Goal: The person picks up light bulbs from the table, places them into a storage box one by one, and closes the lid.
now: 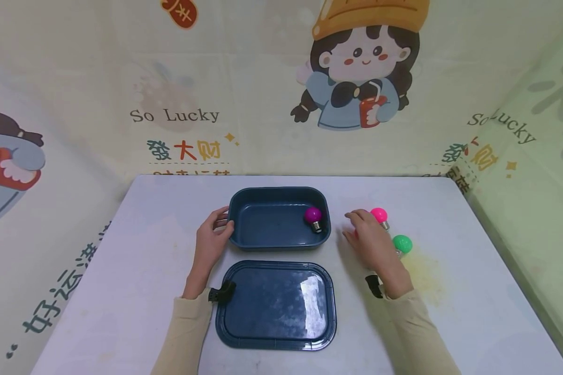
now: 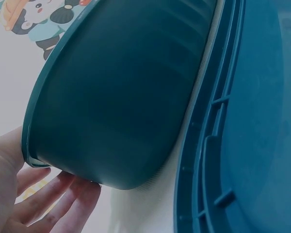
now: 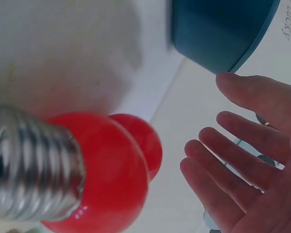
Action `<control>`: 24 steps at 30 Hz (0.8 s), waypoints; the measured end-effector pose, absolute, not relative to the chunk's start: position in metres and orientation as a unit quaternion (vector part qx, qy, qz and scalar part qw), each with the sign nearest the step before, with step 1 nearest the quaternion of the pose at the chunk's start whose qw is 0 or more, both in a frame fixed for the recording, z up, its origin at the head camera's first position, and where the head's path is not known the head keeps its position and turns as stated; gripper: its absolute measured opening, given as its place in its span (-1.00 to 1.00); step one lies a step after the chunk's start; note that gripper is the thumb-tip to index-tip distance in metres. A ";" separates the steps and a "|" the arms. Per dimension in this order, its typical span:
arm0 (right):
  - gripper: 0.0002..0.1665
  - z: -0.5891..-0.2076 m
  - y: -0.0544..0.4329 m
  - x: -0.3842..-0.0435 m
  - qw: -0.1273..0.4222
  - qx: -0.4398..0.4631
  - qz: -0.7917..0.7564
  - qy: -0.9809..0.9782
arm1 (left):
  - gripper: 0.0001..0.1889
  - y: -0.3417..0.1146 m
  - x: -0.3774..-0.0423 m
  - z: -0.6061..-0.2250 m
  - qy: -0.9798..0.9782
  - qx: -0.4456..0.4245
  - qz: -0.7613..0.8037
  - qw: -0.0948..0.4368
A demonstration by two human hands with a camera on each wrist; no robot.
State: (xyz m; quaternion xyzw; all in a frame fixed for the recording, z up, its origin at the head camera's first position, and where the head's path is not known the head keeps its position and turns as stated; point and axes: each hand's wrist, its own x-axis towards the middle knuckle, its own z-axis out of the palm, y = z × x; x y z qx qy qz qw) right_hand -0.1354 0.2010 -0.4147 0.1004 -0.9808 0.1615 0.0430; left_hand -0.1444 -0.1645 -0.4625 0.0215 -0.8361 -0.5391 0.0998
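Note:
My left hand [image 1: 212, 242] holds the left end of a dark blue rectangular box [image 1: 258, 245]. In the left wrist view, its fingers [image 2: 63, 199] lie against the box's outer end wall while the thumb goes behind the rim. Inside the box, at the right, is a purple light bulb [image 1: 313, 214]. Right of the box my right hand [image 1: 372, 245] hovers with extended, parted fingers and nothing between them. Beside it are a pink bulb [image 1: 379, 214] and a green bulb [image 1: 402, 244]. The right wrist view shows a large red bulb [image 3: 106, 174] with a silver screw base, and another red bulb [image 3: 148, 145] behind it.
A dark blue lid [image 1: 267, 312] lies flat on the white table [image 1: 136, 271], just in front of the box. Behind the table's back edge hangs a printed cloth [image 1: 258, 104]. Similar cloth covers both sides.

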 end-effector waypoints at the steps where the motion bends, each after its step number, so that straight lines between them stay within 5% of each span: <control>1: -0.42 -0.415 0.202 -0.135 0.041 0.097 0.162 -0.981 | -0.55 -0.164 -0.144 -0.462 -0.836 0.022 -0.540 0.100; 24: -0.44 -0.422 0.218 -0.129 0.039 0.071 0.151 -0.985 | -0.55 -0.164 -0.144 -0.463 -0.833 0.027 -0.545 0.095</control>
